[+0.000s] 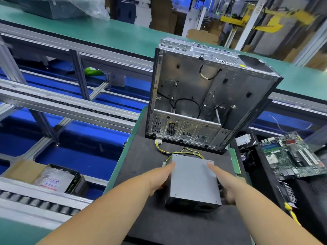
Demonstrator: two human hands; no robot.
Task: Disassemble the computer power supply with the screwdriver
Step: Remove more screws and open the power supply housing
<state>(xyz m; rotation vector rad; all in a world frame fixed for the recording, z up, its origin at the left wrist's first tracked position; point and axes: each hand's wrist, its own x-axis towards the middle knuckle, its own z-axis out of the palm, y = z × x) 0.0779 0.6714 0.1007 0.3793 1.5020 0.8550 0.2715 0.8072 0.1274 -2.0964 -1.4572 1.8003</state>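
A grey metal power supply box (192,181) lies on the black mat (177,225) in the lower middle of the head view. Yellow and black cables (178,151) run from its far end to a white connector near the case. My left hand (161,179) grips its left side, thumb on the top edge. Its right side is held by my right hand (224,184), whose fingers are partly hidden behind the box. No screwdriver is in view.
An emptied computer case (212,96) stands open just beyond the box. A green memory stick (235,161) and a motherboard (297,156) lie to the right. At left are conveyor rails (70,106) and a cardboard box (51,177) with bagged items.
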